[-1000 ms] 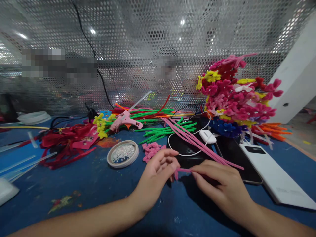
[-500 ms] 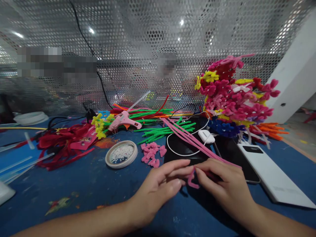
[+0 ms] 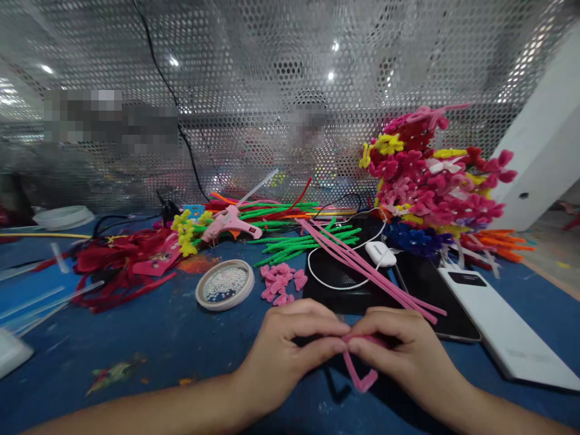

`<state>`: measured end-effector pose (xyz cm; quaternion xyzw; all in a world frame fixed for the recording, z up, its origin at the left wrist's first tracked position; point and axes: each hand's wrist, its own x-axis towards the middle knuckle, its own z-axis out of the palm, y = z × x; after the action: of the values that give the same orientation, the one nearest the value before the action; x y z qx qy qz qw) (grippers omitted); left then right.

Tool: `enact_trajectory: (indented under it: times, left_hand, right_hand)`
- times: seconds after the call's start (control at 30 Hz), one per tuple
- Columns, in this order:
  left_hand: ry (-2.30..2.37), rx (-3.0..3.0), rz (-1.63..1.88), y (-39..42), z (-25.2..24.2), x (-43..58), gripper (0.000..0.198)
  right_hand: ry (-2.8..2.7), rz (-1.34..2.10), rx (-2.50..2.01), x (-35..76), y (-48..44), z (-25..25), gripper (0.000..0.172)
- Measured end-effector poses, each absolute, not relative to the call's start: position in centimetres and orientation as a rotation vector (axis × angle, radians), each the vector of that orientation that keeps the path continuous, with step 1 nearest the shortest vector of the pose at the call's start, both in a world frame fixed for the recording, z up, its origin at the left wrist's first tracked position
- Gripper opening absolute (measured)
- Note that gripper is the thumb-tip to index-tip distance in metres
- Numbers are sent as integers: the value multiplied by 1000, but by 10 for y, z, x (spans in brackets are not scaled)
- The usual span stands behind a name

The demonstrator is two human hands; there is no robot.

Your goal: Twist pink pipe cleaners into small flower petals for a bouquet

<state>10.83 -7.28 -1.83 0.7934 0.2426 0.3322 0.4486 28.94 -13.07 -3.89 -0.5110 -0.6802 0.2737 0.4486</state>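
Note:
Between my two hands is a pink pipe cleaner, bent into an angle, its folded end hanging below my fingertips. My left hand pinches it between thumb and fingers. My right hand pinches it from the other side, the fingertips of both hands almost touching. Just beyond my left hand lies a small heap of folded pink pipe-cleaner pieces. Straight pink pipe cleaners lie in a loose bunch past my right hand, across a dark device.
A round dish of pearly beads sits left of the heap. Behind it lie a pink glue gun, green pipe cleaners and red ribbons. A pipe-cleaner flower bouquet, earbud case and white power bank stand right.
My hands have come together, and the left fingers now pinch the pipe cleaner. Its bent end hangs lower and shows more clearly. The view has shifted slightly.

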Motion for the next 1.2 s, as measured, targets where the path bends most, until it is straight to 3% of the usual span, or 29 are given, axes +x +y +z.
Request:
enact_trajectory:
  times: [0.37,0.93,1.2]
  left_hand:
    - [573,1932,743,-73,-19,110,16]
    - [623,1845,757,-74,-20,109,4]
    - [762,1427,643,-73,-18,113,11]
  right_hand:
    - [-1606,858,-1302,288,-130,-38,22]
    - [-1891,803,-1176,288,-133,-44,43]
    - [-1919,799,-1233,288,-128,-44,43]
